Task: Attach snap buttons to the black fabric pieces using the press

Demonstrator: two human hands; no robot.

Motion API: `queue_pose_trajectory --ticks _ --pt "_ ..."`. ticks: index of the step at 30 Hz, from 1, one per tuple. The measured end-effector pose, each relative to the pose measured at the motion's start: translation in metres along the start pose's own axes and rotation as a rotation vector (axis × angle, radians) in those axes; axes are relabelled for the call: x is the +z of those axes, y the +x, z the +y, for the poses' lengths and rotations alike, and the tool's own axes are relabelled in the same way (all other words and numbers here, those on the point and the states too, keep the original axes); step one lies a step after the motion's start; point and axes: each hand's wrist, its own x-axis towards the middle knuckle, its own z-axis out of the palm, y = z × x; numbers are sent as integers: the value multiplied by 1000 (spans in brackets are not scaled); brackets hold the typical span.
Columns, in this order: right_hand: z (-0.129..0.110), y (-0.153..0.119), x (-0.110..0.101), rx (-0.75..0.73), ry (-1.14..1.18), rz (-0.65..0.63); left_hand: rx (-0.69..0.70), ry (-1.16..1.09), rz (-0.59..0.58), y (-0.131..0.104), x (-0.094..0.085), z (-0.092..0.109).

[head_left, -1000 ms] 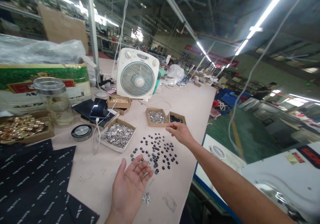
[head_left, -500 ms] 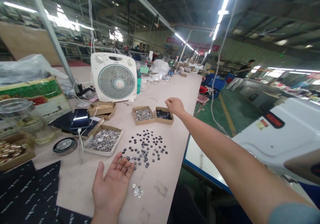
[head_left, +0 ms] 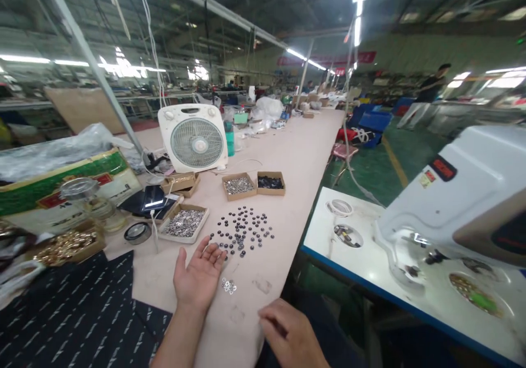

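Observation:
Palm up, my left hand (head_left: pixel 198 280) rests over the table with its fingers loosely apart and nothing in it. My right hand (head_left: pixel 287 332) is at the table's near right edge, its thumb and fingers pressed together; whatever they hold, if anything, is hidden. Dark round buttons (head_left: pixel 242 231) lie scattered beyond my left fingertips. A small group of silver pieces (head_left: pixel 228 286) lies just right of my left hand. Farther back, a box of silver pieces (head_left: pixel 238 186) touches a box of black pieces (head_left: pixel 270 183). A larger box of silver pieces (head_left: pixel 184 224) stands beyond my left hand.
A white fan (head_left: pixel 195 137) stands at the back left. Left are a phone (head_left: pixel 153 198), a tape roll (head_left: pixel 137 233), a box of gold pieces (head_left: pixel 68 246) and dark printed fabric (head_left: pixel 82 313). A white machine (head_left: pixel 452 192) stands right; a person (head_left: pixel 429 94) stands far back.
My right hand has come back from beside the box of black pieces to the near table edge. The camera view has shifted, and my left hand stays palm up and open.

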Motion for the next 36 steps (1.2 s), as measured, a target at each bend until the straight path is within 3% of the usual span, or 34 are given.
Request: queue_pose_trajectory --ticks 2,4,7,10,13,15,21,23,25,28,33,36 --pt "-9 -15 27 -372 7 -195 17 17 -24 -2 0 -2" --pt "-16 -20 56 -602 -7 -347 17 33 -25 -5 0 -4" --pt "-19 -24 93 -677 -74 -465 -2 67 -18 -11 0 -4" --pt "-17 -33 107 -760 -139 -448 -5 96 -16 -17 3 1" --pt "-16 -41 102 -879 -191 -389 17 108 -26 -20 16 5" --pt "-18 -42 95 -878 -202 -386 18 110 -48 -22 31 4" --pt "-35 -40 73 -785 -10 -567 45 66 -170 -32 78 -9" --pt "-38 -44 68 -694 125 -500 53 50 -206 -40 87 -12" --pt "-40 -48 64 -547 204 -331 56 39 -234 -48 94 -14" --pt "-45 -49 62 -467 157 -161 46 8 -296 -63 101 -16" --pt "-71 -40 58 -662 95 -405 22 -39 -387 -87 116 -17" --pt "-78 -39 65 -712 95 -430 6 -36 -392 -101 127 -19"
